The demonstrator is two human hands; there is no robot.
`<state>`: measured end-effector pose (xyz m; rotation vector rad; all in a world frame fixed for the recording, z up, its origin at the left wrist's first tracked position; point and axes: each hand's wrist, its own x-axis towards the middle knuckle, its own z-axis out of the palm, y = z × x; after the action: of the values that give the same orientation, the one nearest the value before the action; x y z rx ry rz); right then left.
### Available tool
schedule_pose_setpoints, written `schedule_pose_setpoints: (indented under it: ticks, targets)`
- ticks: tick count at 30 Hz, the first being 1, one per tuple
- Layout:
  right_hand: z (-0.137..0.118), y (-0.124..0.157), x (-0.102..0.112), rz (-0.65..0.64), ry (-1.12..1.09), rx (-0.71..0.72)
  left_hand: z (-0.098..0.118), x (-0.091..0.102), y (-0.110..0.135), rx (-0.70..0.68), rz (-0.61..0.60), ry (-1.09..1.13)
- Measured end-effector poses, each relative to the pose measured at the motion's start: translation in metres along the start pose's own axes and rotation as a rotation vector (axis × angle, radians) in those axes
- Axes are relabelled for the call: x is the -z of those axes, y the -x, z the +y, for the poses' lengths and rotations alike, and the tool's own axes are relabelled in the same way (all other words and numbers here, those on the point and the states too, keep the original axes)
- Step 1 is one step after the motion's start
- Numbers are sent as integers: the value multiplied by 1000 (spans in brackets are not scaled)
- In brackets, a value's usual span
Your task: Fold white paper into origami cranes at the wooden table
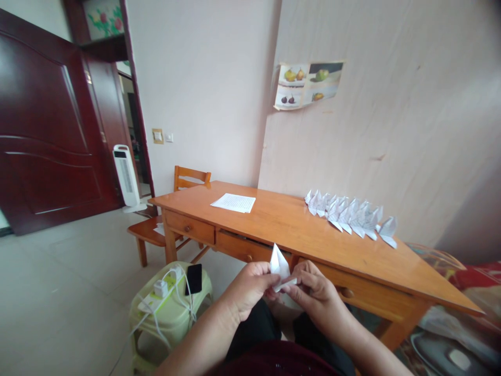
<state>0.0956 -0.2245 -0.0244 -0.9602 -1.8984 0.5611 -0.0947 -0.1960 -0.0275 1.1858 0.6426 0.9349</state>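
Observation:
Between my hands, above my lap and in front of the table drawers, is a folded piece of white paper (278,262) with a pointed top. My left hand (256,282) is closed on its left side, the thumb pressed near the lower fold. My right hand (313,287) pinches the lower right flap between thumb and fingers. Several similar folded paper pieces (348,214) stand in rows at the right back of the wooden table (274,214). A stack of printed paper sheets (235,202) lies flat on the table's left part.
A pale green stool (168,318) at the lower left holds a power strip (158,297) with cables and a black phone (193,279). A wooden chair (146,231) stands by the table's left end. A white tower heater or fan (127,177) stands near the door (47,130).

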Motion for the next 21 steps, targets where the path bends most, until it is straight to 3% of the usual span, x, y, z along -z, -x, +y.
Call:
schedule_pose_setpoints:
  ticks: [5,12,17,21]
  targets:
    - [-2,-1,-6,78,-25,-145,3,-3,3,-9,-1,-34]
    - [0,0,-13,171,-81,-207,3,-4,3,-11,52,-81]
    - [-2,1,-19,170,-292,-402,1,-5,3,-13,47,-57]
    - [-9,-1,-19,186,-374,-445,0,-3,3,-5,15,-25]
